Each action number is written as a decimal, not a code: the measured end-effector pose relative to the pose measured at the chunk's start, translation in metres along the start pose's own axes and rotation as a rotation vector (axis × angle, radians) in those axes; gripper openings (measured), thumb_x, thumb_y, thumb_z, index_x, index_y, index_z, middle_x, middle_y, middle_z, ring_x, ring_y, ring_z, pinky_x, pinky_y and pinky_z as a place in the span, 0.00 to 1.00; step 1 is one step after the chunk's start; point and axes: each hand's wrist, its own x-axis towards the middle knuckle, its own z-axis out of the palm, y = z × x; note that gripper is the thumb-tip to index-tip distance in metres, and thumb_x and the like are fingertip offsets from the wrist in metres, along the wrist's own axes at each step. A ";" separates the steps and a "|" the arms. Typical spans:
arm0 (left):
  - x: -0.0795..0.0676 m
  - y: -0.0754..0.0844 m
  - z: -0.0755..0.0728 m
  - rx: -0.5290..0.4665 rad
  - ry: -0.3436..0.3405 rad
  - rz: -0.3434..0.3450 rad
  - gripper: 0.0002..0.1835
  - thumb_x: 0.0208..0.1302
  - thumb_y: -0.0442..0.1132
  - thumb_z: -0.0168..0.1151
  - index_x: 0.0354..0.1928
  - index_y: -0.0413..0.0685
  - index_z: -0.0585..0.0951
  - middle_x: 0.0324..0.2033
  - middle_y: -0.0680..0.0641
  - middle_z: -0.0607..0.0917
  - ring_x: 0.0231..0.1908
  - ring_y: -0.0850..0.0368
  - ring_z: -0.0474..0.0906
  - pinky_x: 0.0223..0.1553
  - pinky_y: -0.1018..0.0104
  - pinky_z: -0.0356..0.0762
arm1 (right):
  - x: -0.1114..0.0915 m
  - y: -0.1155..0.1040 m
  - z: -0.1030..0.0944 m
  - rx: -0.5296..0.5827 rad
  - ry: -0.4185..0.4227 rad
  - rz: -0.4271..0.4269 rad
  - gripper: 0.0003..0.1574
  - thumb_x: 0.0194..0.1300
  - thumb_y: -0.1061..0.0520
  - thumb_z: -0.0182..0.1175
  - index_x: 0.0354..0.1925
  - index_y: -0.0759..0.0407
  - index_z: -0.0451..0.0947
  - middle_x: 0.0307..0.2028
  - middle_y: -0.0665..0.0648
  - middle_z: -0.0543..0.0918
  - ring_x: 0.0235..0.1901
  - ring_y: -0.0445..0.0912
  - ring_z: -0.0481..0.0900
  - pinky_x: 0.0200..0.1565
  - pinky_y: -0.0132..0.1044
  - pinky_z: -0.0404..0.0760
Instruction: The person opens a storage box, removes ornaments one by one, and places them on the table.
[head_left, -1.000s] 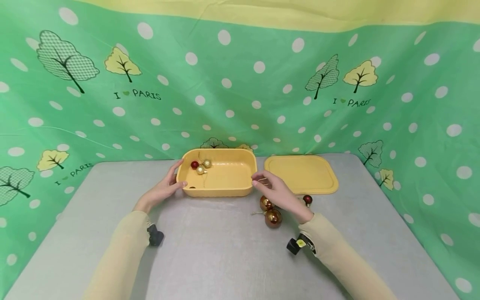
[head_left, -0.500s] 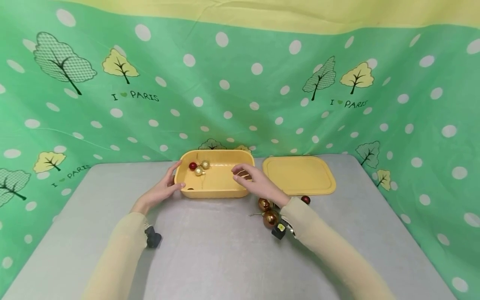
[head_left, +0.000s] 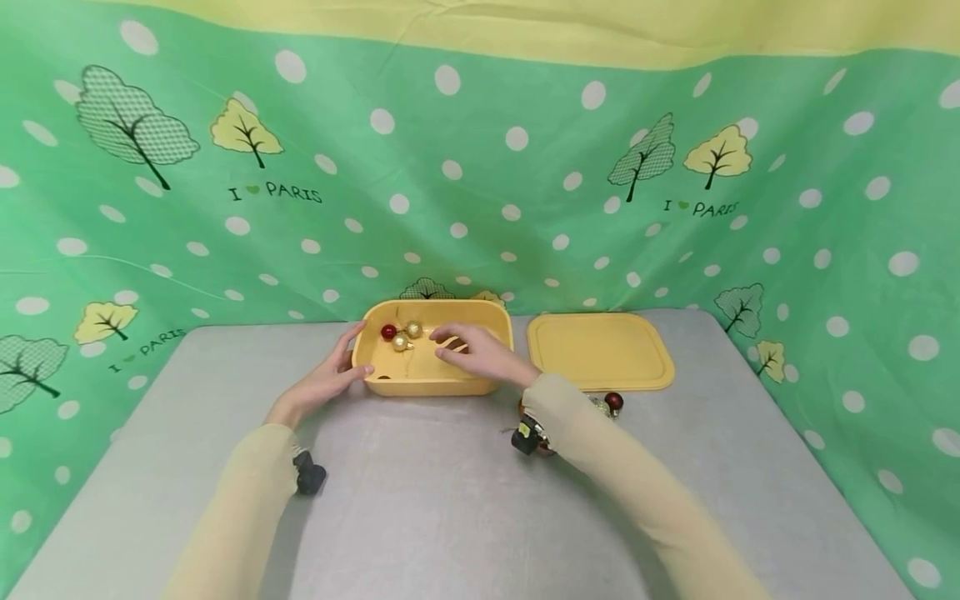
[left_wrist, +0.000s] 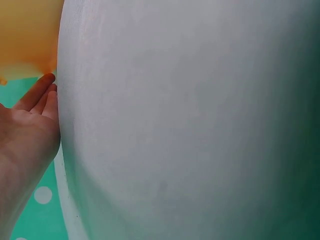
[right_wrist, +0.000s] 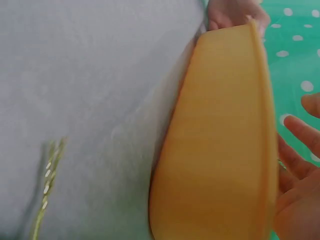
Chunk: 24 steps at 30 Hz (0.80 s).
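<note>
Head view: the yellow box (head_left: 431, 388) is set at the table's (head_left: 420, 500) far edge, its left end gripped by the left hand (head_left: 326, 382). The right hand (head_left: 486, 355) is held at the box's mouth, thumb and forefinger parted; nothing is plainly seen held. In the box's left half, a red ornament (head_left: 388, 332) and two gold ornaments (head_left: 401, 342) are bunched; if their threads are tangled, one could be dragged with another. Before the lid (head_left: 600, 350), loose ornaments (head_left: 613, 402) are partly covered by the right sleeve (head_left: 600, 442); if brushed, they could be rolled toward the near edge.
</note>
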 end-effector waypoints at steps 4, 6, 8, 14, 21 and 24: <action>-0.001 0.002 0.001 -0.006 -0.003 0.008 0.46 0.70 0.39 0.56 0.77 0.63 0.36 0.73 0.31 0.40 0.70 0.30 0.41 0.63 0.31 0.44 | 0.012 0.003 0.010 -0.019 -0.061 0.006 0.23 0.72 0.60 0.54 0.61 0.69 0.71 0.58 0.67 0.75 0.54 0.54 0.76 0.54 0.37 0.75; -0.001 0.001 0.002 -0.003 -0.006 0.011 0.46 0.70 0.39 0.56 0.77 0.64 0.35 0.73 0.31 0.39 0.70 0.30 0.40 0.62 0.30 0.44 | 0.018 0.004 0.015 -0.027 -0.078 0.017 0.22 0.71 0.60 0.54 0.60 0.68 0.72 0.56 0.66 0.76 0.54 0.53 0.76 0.54 0.37 0.75; -0.001 0.001 0.002 0.003 -0.006 0.013 0.47 0.70 0.39 0.56 0.77 0.64 0.35 0.73 0.32 0.38 0.70 0.30 0.39 0.62 0.30 0.44 | 0.025 0.005 0.021 -0.037 -0.089 0.024 0.21 0.70 0.61 0.55 0.58 0.68 0.74 0.54 0.65 0.78 0.53 0.51 0.76 0.54 0.37 0.75; 0.001 -0.002 0.000 0.009 -0.003 0.010 0.46 0.71 0.41 0.56 0.76 0.66 0.36 0.74 0.34 0.39 0.70 0.32 0.39 0.63 0.32 0.44 | 0.043 0.001 0.033 -0.049 -0.150 0.064 0.18 0.69 0.60 0.56 0.55 0.65 0.78 0.52 0.59 0.81 0.47 0.45 0.77 0.48 0.30 0.74; 0.001 0.000 0.001 -0.005 -0.007 0.019 0.44 0.72 0.40 0.54 0.77 0.65 0.36 0.73 0.30 0.42 0.70 0.33 0.41 0.66 0.36 0.43 | 0.058 0.000 0.044 0.031 -0.189 0.138 0.16 0.69 0.61 0.57 0.53 0.64 0.80 0.45 0.56 0.83 0.38 0.46 0.79 0.39 0.29 0.78; 0.001 -0.001 0.001 -0.014 -0.005 0.024 0.44 0.72 0.39 0.54 0.77 0.64 0.36 0.72 0.30 0.43 0.70 0.33 0.42 0.66 0.37 0.44 | 0.062 0.001 0.048 0.048 -0.211 0.159 0.16 0.68 0.60 0.57 0.52 0.64 0.80 0.43 0.55 0.83 0.40 0.44 0.80 0.42 0.29 0.78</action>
